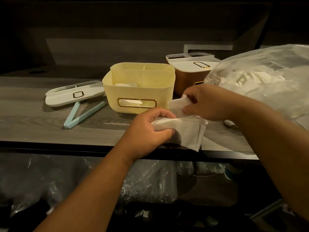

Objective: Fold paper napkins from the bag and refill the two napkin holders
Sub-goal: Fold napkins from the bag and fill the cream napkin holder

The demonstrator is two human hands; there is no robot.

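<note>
White napkin (184, 131) mid-fold at near desk (50, 124) edge: left hand (147, 133) pinches left end, right hand (205, 104) pinches raised flap. Align edges, crease flat, then load yellow holder (138, 87).

On the grey wood-grain counter (41, 124), the left hand (147, 131) pinches a white paper napkin (184, 129) lying at the front edge, while the right hand (205, 104) pinches its raised far flap. Just behind stands an open cream napkin holder (138, 91) with napkins inside. A brown holder (189, 79) with a white lid sits behind it, beside a clear plastic bag (267, 77). A loose white lid (75, 94) and a pale blue clip (80, 114) lie to the left.
</note>
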